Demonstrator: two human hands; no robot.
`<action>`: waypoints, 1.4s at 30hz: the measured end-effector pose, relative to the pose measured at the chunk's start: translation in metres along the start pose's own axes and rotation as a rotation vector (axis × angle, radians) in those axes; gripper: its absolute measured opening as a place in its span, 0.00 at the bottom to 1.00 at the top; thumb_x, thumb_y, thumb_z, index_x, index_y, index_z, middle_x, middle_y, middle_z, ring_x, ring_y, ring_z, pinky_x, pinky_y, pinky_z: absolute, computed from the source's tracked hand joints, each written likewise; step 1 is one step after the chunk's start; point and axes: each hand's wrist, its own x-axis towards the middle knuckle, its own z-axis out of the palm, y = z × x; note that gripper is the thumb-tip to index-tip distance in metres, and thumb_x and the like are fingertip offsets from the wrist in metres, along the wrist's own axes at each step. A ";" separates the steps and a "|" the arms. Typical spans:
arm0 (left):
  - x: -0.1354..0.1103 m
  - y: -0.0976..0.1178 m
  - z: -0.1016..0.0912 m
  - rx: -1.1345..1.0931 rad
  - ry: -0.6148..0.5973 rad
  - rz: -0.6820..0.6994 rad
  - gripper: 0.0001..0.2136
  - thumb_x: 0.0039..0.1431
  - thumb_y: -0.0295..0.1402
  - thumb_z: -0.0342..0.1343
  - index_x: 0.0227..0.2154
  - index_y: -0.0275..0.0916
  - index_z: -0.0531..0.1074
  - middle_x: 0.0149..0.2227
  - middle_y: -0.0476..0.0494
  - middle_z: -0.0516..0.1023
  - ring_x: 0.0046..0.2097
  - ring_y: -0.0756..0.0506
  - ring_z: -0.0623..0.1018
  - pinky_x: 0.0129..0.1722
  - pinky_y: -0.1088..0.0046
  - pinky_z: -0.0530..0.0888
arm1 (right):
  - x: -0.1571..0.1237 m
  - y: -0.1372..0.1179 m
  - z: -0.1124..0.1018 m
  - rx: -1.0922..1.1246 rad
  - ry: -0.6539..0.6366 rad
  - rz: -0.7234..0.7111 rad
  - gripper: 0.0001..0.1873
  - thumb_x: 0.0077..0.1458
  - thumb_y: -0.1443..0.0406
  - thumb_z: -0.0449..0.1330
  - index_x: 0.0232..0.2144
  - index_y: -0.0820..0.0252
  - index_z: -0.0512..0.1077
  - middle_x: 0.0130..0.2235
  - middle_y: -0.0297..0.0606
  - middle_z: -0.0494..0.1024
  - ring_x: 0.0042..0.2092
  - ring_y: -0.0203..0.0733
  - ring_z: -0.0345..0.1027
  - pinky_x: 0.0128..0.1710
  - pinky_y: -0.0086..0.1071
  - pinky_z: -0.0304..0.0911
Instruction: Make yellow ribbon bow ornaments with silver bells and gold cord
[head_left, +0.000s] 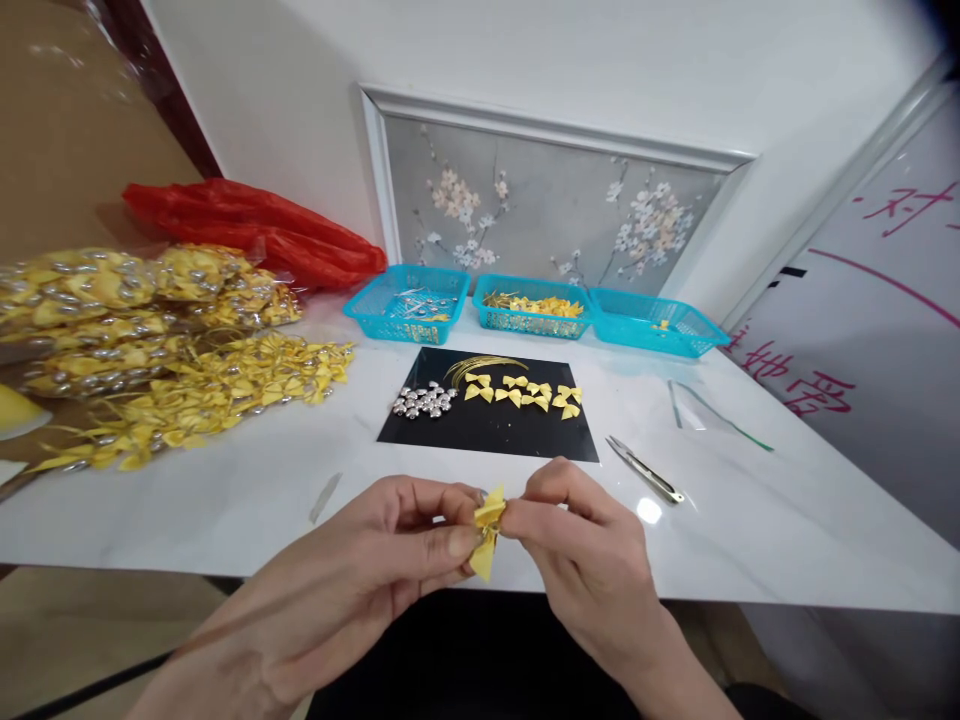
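Both of my hands pinch one small yellow ribbon bow [488,530] just above the near edge of the white table [225,500]. My left hand [390,550] grips it from the left with thumb and forefinger. My right hand [577,550] pinches its right side with closed fingertips. Beyond them lies a black mat [487,430] carrying several yellow bows [525,393], a cluster of silver heart beads [424,401] and a bundle of gold threads [480,365].
Small thread snips [645,470] lie right of the mat. Three turquoise baskets [409,305] [532,308] [656,325] line the back edge. A heap of yellow bows [210,395], bagged bows [90,300] and a red plastic bag [255,230] fill the left side.
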 end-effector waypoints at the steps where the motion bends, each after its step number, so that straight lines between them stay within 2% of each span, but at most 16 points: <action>1: 0.000 0.000 0.000 0.001 -0.001 0.001 0.08 0.50 0.34 0.70 0.30 0.37 0.79 0.32 0.48 0.74 0.35 0.49 0.69 0.37 0.76 0.68 | 0.000 0.000 -0.001 -0.003 -0.010 -0.010 0.17 0.59 0.82 0.54 0.36 0.60 0.77 0.31 0.34 0.65 0.31 0.34 0.61 0.27 0.28 0.60; 6: 0.000 0.001 0.000 -0.022 0.035 -0.011 0.09 0.47 0.34 0.71 0.30 0.37 0.80 0.34 0.47 0.74 0.37 0.48 0.71 0.39 0.76 0.69 | 0.001 0.004 -0.005 -0.039 -0.049 -0.081 0.21 0.57 0.85 0.52 0.40 0.59 0.76 0.32 0.34 0.64 0.32 0.36 0.59 0.29 0.30 0.59; 12: 0.001 0.001 0.000 -0.016 0.013 -0.018 0.09 0.47 0.34 0.72 0.30 0.36 0.80 0.34 0.47 0.75 0.38 0.48 0.72 0.39 0.76 0.70 | 0.003 0.004 -0.007 -0.082 -0.044 -0.115 0.19 0.57 0.84 0.54 0.38 0.60 0.76 0.31 0.35 0.64 0.33 0.37 0.59 0.28 0.31 0.57; 17: -0.002 0.000 0.001 -0.052 0.042 -0.035 0.11 0.44 0.34 0.73 0.31 0.37 0.81 0.34 0.46 0.76 0.37 0.49 0.72 0.38 0.77 0.70 | 0.002 0.003 -0.008 -0.087 -0.038 -0.123 0.18 0.58 0.84 0.54 0.37 0.62 0.78 0.30 0.35 0.64 0.32 0.37 0.59 0.28 0.31 0.57; 28: -0.001 0.007 0.007 -0.089 -0.105 -0.059 0.08 0.47 0.31 0.71 0.29 0.33 0.82 0.28 0.49 0.71 0.31 0.52 0.67 0.33 0.81 0.69 | 0.003 0.011 -0.004 0.025 0.022 -0.200 0.11 0.61 0.78 0.58 0.35 0.61 0.77 0.29 0.37 0.70 0.32 0.38 0.64 0.28 0.33 0.61; 31: -0.001 0.008 0.008 -0.074 -0.113 -0.057 0.06 0.48 0.30 0.71 0.28 0.34 0.81 0.27 0.50 0.69 0.31 0.52 0.66 0.32 0.81 0.68 | 0.003 0.011 -0.005 0.024 0.019 -0.201 0.12 0.61 0.77 0.58 0.35 0.59 0.77 0.28 0.36 0.70 0.32 0.39 0.64 0.27 0.33 0.62; 37: -0.001 0.007 0.008 -0.032 -0.047 -0.054 0.08 0.47 0.32 0.72 0.29 0.37 0.82 0.28 0.49 0.71 0.32 0.51 0.67 0.35 0.78 0.68 | 0.001 0.008 -0.013 -0.016 -0.043 -0.125 0.14 0.64 0.76 0.54 0.34 0.59 0.78 0.31 0.38 0.71 0.32 0.37 0.67 0.28 0.31 0.65; 42: -0.001 0.007 0.008 -0.025 -0.078 -0.055 0.07 0.48 0.31 0.71 0.29 0.36 0.81 0.28 0.50 0.70 0.32 0.51 0.67 0.34 0.79 0.67 | 0.000 0.010 -0.013 0.014 -0.071 -0.127 0.16 0.62 0.80 0.52 0.36 0.60 0.76 0.34 0.41 0.75 0.36 0.39 0.71 0.32 0.32 0.70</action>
